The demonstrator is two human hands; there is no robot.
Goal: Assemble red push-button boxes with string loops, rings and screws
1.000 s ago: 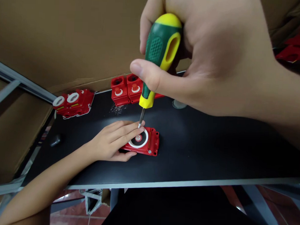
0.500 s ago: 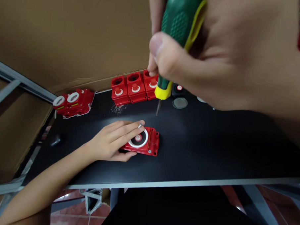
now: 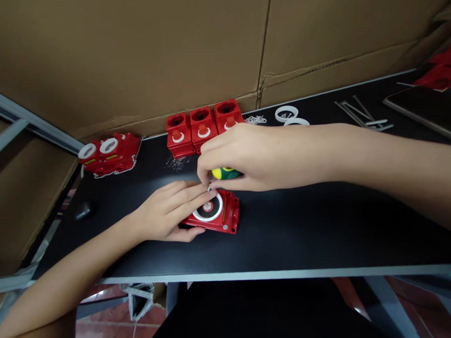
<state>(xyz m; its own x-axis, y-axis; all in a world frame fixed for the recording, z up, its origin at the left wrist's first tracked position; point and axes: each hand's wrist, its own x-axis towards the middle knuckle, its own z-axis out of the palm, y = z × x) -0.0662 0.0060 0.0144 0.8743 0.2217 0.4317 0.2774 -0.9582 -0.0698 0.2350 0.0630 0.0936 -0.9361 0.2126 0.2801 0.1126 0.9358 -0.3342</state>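
Observation:
A red housing (image 3: 228, 216) with a white ring round a dark disc lies on the black table. My left hand (image 3: 173, 211) grips it from the left, fingers across the ring and thumb along the near side. Closed just beyond those fingertips, my right hand (image 3: 235, 157) holds a green and yellow screwdriver (image 3: 228, 173). The rounded end of its handle shows between fingers and thumb; the shaft is hidden. By the left fingertips, a screw (image 3: 209, 188) is barely visible under the right hand. Another screw head (image 3: 225, 228) sits in the housing's near right corner.
Several red housings (image 3: 182, 137) line the cardboard wall, with more red units (image 3: 117, 154) far left. White rings (image 3: 286, 113), thin metal rods (image 3: 357, 112) and a dark flat device (image 3: 430, 110) lie toward the back right. A black mouse-like object (image 3: 83, 210) is at left.
My right hand has come down and away from the camera with the screwdriver, from high on the right to the far edge of the housing. My left hand and the housing stay in place.

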